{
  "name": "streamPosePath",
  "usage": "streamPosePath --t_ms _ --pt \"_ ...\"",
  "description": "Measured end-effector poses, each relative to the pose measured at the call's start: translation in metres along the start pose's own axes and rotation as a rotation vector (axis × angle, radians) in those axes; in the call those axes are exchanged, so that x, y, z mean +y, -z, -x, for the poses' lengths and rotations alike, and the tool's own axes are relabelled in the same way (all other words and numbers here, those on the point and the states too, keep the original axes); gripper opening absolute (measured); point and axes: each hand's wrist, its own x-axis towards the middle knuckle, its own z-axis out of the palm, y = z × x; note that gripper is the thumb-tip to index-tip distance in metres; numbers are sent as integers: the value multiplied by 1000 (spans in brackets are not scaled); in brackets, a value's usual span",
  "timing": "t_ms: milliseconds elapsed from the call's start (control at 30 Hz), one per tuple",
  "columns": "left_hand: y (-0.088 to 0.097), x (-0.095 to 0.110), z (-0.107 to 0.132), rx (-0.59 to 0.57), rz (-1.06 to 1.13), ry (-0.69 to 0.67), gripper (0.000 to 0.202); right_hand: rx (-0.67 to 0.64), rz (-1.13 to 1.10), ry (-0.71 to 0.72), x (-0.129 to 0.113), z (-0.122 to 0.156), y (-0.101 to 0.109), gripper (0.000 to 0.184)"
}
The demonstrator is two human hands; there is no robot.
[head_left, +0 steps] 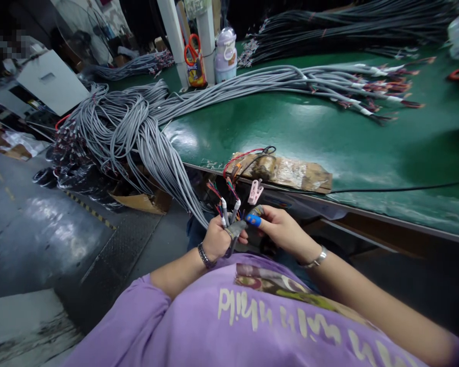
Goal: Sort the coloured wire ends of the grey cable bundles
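Note:
My left hand (221, 238) is closed around several grey cables (234, 211), whose stripped ends with white wraps and thin coloured wires (213, 188) stick up above the fist. Close beside it, my right hand (275, 227) pinches at the wires; a blue band (253, 220) covers its thumb and grey wrapping covers a fingertip. What exactly lies between the right fingertips is too small to make out. Just above the hands, a pink clothespin (255, 191) sits at the table's edge, in front of a taped wooden board (302, 173) with red and black leads.
A big heap of grey cables (137, 117) hangs over the left end of the green table (260, 120), its wire ends reaching right. Behind stand a lilac bottle (226, 55) and orange-handled scissors (192, 50). Black cables (340, 30) lie at the back. A black cord (398, 188) runs along the front edge.

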Motion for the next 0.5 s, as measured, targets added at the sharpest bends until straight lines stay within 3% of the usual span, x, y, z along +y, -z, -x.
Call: streamPosePath --t_ms 500 --pt "-4 2 -2 102 52 -37 41 31 -198 4 -4 3 -2 36"
